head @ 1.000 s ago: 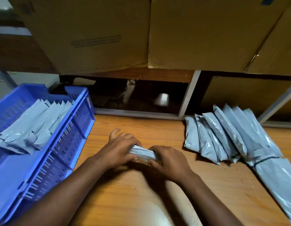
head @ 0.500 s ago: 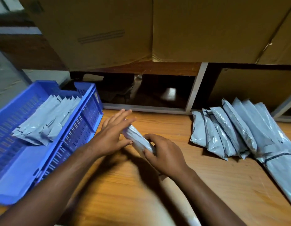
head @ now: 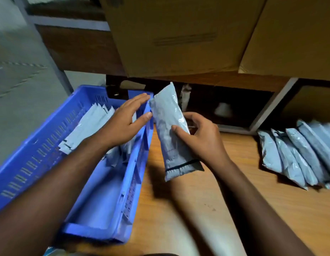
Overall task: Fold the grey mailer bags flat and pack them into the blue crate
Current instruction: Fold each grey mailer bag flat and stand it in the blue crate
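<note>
My right hand (head: 201,139) grips a folded grey mailer bag (head: 169,126) and holds it upright above the table, just right of the blue crate's (head: 49,145) right wall. Over that wall hovers my left hand (head: 123,122), fingers straight, its fingertips touching the bag's left edge near the top. Several folded grey bags (head: 88,124) lie inside the crate at its far end, partly hidden by my left forearm. A row of several more grey mailer bags (head: 297,154) lies on the table at the right.
The wooden table (head: 234,209) runs from the crate to the right edge. Large cardboard boxes (head: 179,34) sit on a shelf above the table's far side. Below them is a dark open compartment (head: 225,108) with a white frame.
The bag has been lifted off the table and carried left and up toward the crate. My left hand let go of it and opened over the crate's wall. The view swung left.
</note>
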Demonstrator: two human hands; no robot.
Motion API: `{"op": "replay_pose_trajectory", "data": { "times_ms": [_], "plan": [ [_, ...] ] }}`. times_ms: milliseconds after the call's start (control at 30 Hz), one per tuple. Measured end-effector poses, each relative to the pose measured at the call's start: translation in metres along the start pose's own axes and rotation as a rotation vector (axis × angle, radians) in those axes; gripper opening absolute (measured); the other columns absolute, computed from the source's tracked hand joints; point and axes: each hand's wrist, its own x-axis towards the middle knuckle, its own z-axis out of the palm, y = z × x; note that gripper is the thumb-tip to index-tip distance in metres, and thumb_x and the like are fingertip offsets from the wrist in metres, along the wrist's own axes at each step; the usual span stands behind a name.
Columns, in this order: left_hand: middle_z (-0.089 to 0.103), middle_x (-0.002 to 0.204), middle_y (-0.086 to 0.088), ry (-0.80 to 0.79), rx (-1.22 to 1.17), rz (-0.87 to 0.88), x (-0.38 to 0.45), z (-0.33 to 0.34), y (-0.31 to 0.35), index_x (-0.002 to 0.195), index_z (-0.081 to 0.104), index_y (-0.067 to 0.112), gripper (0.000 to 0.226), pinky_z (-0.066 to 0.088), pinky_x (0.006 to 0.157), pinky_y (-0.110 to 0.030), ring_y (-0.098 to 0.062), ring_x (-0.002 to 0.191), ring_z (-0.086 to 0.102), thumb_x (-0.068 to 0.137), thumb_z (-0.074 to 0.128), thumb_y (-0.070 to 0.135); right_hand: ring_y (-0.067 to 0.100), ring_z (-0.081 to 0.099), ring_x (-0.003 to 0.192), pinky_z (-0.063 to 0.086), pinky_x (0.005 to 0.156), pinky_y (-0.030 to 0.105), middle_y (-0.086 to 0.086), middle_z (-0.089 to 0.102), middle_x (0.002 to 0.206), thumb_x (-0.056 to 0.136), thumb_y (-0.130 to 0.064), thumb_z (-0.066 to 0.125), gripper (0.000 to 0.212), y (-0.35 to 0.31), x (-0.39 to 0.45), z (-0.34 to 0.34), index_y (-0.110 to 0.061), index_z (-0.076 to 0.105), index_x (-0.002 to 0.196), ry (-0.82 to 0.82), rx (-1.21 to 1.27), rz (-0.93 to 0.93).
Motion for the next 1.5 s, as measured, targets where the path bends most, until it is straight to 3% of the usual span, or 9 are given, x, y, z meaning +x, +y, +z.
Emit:
{"op": "replay_pose_trajectory", "data": {
  "times_ms": [100, 233, 367, 700, 867, 1000, 1267, 1400, 1500],
  "plan": [
    [0.041, 0.16, -0.003, 0.039, 0.066, -0.11, -0.001, -0.018, -0.053, 0.153, 0.044, 0.012, 0.054, 0.023, 0.123, -0.03, -0.017, 0.15, 0.033, 0.104, 0.057, 0.031, 0.001, 0.067, 0.102, 0.057, 0.09, 0.036, -0.016, 0.074, 0.114, 0.086, -0.048, 0.074, 0.045, -0.034, 0.017, 0.022, -0.026, 0.07, 0.125, 0.077, -0.019, 0.032],
    [0.008, 0.172, -0.005, -0.263, 0.379, -0.185, -0.01, -0.002, -0.112, 0.164, 0.014, 0.015, 0.087, 0.005, 0.128, -0.045, -0.023, 0.158, 0.004, 0.098, 0.055, 0.055, 0.011, 0.068, 0.111, 0.056, 0.094, 0.036, -0.007, 0.074, 0.123, 0.088, -0.039, 0.071, 0.049, -0.076, 0.027, 0.065, -0.023, 0.066, 0.135, 0.117, -0.112, 0.047],
    [-0.003, 0.172, -0.008, -0.314, 0.529, -0.129, -0.013, 0.011, -0.132, 0.164, -0.001, 0.018, 0.104, 0.0, 0.126, -0.048, -0.027, 0.158, -0.005, 0.089, 0.053, 0.067, 0.024, 0.068, 0.105, 0.047, 0.073, 0.03, 0.001, 0.072, 0.118, 0.093, -0.038, 0.065, 0.041, -0.109, 0.034, 0.111, -0.022, 0.062, 0.131, 0.087, -0.375, 0.026],
    [0.004, 0.172, -0.009, -0.389, 0.51, -0.118, -0.024, -0.002, -0.175, 0.155, 0.032, 0.041, 0.062, -0.004, 0.126, -0.052, -0.03, 0.158, -0.002, 0.097, 0.05, 0.049, 0.038, 0.068, 0.098, 0.039, 0.064, 0.037, 0.01, 0.062, 0.116, 0.094, -0.016, 0.058, 0.026, -0.116, 0.063, 0.199, -0.013, 0.061, 0.119, -0.085, -0.818, 0.033],
    [0.001, 0.172, -0.009, -0.399, 0.453, -0.112, -0.038, -0.003, -0.187, 0.163, 0.017, 0.031, 0.077, 0.002, 0.128, -0.045, -0.027, 0.158, -0.003, 0.094, 0.052, 0.028, 0.037, 0.05, 0.128, 0.05, 0.095, 0.044, 0.02, 0.038, 0.151, 0.104, -0.01, 0.044, 0.043, -0.09, 0.068, 0.256, -0.001, 0.044, 0.147, -0.349, -0.977, 0.121],
    [0.002, 0.172, -0.008, -0.352, 0.425, -0.11, -0.04, 0.0, -0.195, 0.163, 0.017, 0.027, 0.071, 0.002, 0.128, -0.044, -0.026, 0.158, -0.003, 0.1, 0.046, 0.04, 0.037, 0.026, 0.152, 0.033, 0.119, 0.046, 0.023, 0.009, 0.167, 0.106, -0.016, 0.049, 0.07, -0.072, 0.073, 0.265, 0.004, 0.01, 0.16, -0.611, -0.949, 0.248],
    [0.016, 0.17, -0.006, -0.092, 0.239, -0.221, -0.031, -0.019, -0.203, 0.163, 0.021, 0.018, 0.059, 0.005, 0.129, -0.04, -0.022, 0.158, 0.009, 0.109, 0.029, 0.04, 0.042, 0.015, 0.155, 0.025, 0.124, 0.049, 0.021, -0.012, 0.17, 0.102, -0.006, 0.039, 0.074, -0.037, 0.082, 0.287, 0.006, -0.004, 0.16, -0.45, -0.546, 0.447],
    [0.019, 0.17, -0.009, -0.052, 0.377, -0.322, -0.038, -0.018, -0.215, 0.162, 0.026, 0.016, 0.066, 0.002, 0.129, -0.044, -0.025, 0.158, 0.008, 0.106, 0.021, 0.052, 0.043, -0.01, 0.156, 0.001, 0.126, 0.056, 0.03, -0.003, 0.168, 0.102, -0.027, -0.005, 0.067, -0.037, 0.08, 0.294, 0.002, 0.008, 0.161, -0.365, -0.539, 0.316],
    [0.011, 0.171, -0.008, -0.131, 0.448, -0.395, -0.044, -0.015, -0.223, 0.163, 0.022, 0.018, 0.076, -0.005, 0.127, -0.046, -0.025, 0.158, 0.002, 0.102, 0.014, 0.063, 0.034, -0.015, 0.157, -0.004, 0.127, 0.052, 0.022, -0.011, 0.17, 0.11, -0.038, 0.003, 0.065, -0.036, 0.08, 0.31, 0.001, -0.002, 0.161, -0.404, -0.533, 0.325]
  ]
}}
